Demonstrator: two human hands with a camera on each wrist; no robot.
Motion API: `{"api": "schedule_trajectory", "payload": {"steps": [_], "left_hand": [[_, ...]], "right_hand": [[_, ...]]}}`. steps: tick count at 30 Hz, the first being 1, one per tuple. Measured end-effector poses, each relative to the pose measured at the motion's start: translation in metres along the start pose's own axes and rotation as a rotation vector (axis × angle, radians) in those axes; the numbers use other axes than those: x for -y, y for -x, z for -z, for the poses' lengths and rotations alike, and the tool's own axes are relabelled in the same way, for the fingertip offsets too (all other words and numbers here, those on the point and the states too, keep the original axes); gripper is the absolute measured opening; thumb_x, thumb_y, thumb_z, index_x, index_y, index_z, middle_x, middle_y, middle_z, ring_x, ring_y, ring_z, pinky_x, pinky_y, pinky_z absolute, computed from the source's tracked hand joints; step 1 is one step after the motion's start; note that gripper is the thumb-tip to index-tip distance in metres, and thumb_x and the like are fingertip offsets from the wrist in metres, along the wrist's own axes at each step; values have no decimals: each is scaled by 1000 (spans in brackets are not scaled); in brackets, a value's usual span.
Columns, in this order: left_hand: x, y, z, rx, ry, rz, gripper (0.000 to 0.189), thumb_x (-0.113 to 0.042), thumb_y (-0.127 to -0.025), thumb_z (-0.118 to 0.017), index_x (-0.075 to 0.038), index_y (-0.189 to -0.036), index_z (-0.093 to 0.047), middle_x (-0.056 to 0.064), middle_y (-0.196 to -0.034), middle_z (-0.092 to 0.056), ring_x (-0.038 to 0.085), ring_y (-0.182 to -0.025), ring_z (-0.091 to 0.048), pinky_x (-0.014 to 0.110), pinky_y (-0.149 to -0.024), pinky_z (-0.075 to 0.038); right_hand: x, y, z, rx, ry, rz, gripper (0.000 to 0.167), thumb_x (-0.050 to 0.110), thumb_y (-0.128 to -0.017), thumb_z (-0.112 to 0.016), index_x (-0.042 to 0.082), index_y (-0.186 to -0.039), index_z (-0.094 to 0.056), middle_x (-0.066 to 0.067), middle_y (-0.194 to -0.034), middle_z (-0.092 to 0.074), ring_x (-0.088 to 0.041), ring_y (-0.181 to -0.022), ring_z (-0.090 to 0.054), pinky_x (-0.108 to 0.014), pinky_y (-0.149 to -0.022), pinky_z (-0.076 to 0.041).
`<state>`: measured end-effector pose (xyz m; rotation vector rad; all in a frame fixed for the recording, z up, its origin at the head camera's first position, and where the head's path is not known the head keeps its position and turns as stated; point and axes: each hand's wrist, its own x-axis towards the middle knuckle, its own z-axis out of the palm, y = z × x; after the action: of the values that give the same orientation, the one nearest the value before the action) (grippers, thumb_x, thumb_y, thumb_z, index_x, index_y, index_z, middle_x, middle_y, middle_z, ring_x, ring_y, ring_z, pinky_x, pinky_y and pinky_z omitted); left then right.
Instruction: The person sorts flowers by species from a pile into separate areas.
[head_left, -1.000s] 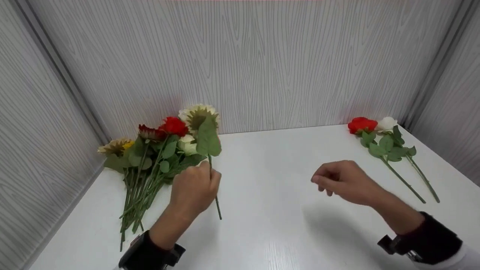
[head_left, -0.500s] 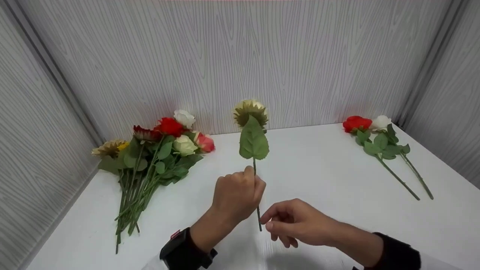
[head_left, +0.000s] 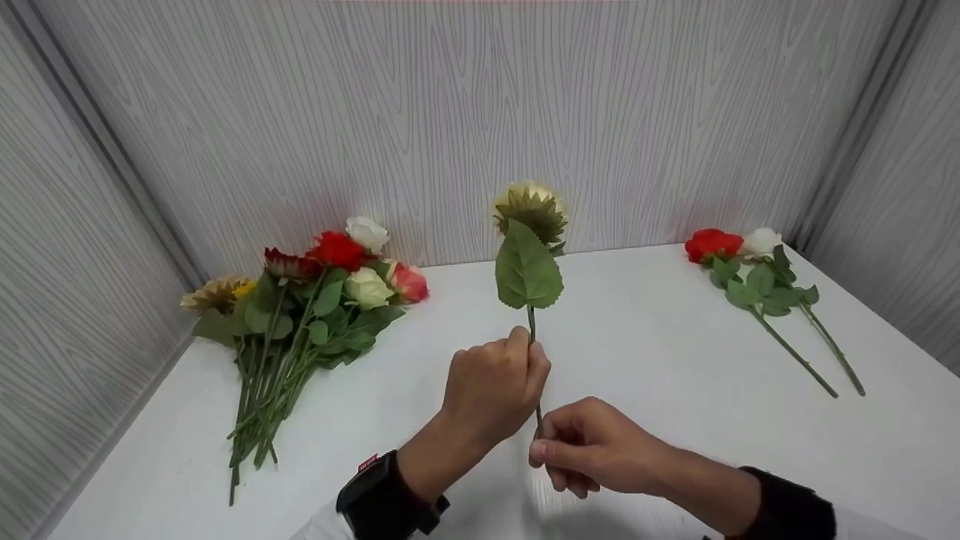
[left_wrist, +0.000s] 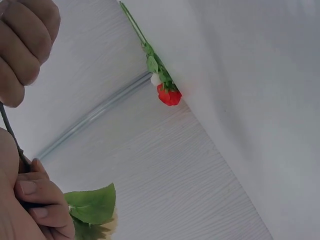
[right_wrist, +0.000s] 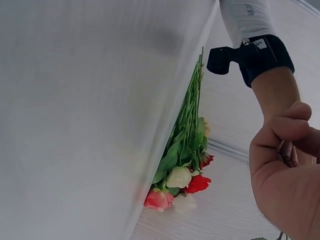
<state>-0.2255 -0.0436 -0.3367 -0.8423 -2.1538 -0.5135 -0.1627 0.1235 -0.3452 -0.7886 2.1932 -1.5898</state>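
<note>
Far left on the white table (head_left: 637,337): a bunch of flowers (head_left: 281,360), stems toward the person, blooms toward the back wall (head_left: 480,112). Across it — a tan bloom (head_left: 212,294), a dark red one (head_left: 285,264), a red rose (head_left: 339,250), a white rose (head_left: 367,234), a cream rose (head_left: 368,288) and, at the bunch's right edge, a pink rose (head_left: 409,283).

Mid-table: the left hand (head_left: 495,386), black band (head_left: 386,495) at its wrist, grips the stem of a pale yellow flower (head_left: 531,214) below its broad green leaf (head_left: 529,270). Flower held above the table, head uppermost, back of the bloom facing the person. Just right and lower, the right hand (head_left: 596,446) pinches the same stem near its bottom end — thumb and fingers curled on it.

Far right, well apart from both hands: a second red rose (head_left: 712,245) and a second white rose (head_left: 763,242), lying side by side, leaves overlapping, stems angled toward the person.
</note>
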Motion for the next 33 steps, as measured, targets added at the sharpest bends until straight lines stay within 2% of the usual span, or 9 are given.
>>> {"api": "schedule_trajectory", "payload": {"steps": [6, 9, 14, 19, 23, 26, 30, 33], "left_hand": [[10, 2, 10, 48, -56, 33, 31, -21, -95, -57, -11, -66, -52, -4, -49, -29, 7, -44, -20, 20, -42, -15], [22, 3, 19, 65, -96, 72, 30, -24, -95, -57, -9, -69, -57, -3, -47, -34, 8, -43, -23, 20, -41, -19], [53, 11, 37, 103, -174, 141, 28, -26, -95, -59, -8, -75, -64, 1, -48, -47, 10, -42, -31, 23, -39, -29], [100, 29, 63, 193, -243, 234, 24, -22, -94, -63, -4, -77, -63, 4, -49, -45, 14, -43, -36, 28, -39, -35], [148, 42, 91, 306, -271, 366, 27, -20, -96, -59, 0, -78, -60, 8, -52, -46, 19, -44, -42, 34, -39, -37], [184, 52, 109, 424, -282, 488, 31, -19, -99, -53, 2, -76, -56, 15, -58, -52, 27, -47, -51, 39, -40, -40], [226, 70, 124, 617, -249, 648, 34, -16, -101, -45, 1, -74, -57, 20, -67, -57, 32, -56, -57, 43, -46, -44], [248, 81, 131, 764, -197, 746, 33, -15, -100, -41, -2, -76, -59, 17, -72, -58, 29, -62, -56, 42, -52, -45]], "right_hand": [[-8, -9, 21, -111, 118, -131, 34, 20, -97, -64, -12, -86, -62, -4, -59, -58, -6, -46, -48, -18, -44, -38], [-17, -13, 38, -147, 182, -187, 33, 20, -97, -65, -10, -85, -64, 1, -59, -58, -8, -47, -48, -19, -45, -39], [-31, -14, 65, -173, 225, -240, 30, 18, -97, -65, -10, -84, -64, 0, -59, -57, -9, -48, -47, -20, -46, -39], [-37, -16, 83, -188, 199, -266, 26, 14, -97, -63, -10, -86, -63, -2, -60, -56, -11, -50, -49, -20, -46, -40], [-38, -14, 92, -253, 273, -308, 26, 15, -97, -64, -7, -84, -65, -2, -59, -57, -12, -48, -50, -22, -45, -41], [-40, -12, 100, -319, 375, -343, 27, 16, -97, -63, -4, -80, -67, -2, -57, -57, -12, -46, -50, -24, -45, -42], [-45, -9, 114, -365, 505, -375, 29, 14, -96, -60, -4, -75, -67, -2, -54, -56, -12, -43, -48, -28, -47, -43], [-48, -5, 123, -360, 610, -399, 30, 12, -95, -57, -3, -72, -68, -2, -53, -58, -12, -42, -48, -29, -49, -44]]}}
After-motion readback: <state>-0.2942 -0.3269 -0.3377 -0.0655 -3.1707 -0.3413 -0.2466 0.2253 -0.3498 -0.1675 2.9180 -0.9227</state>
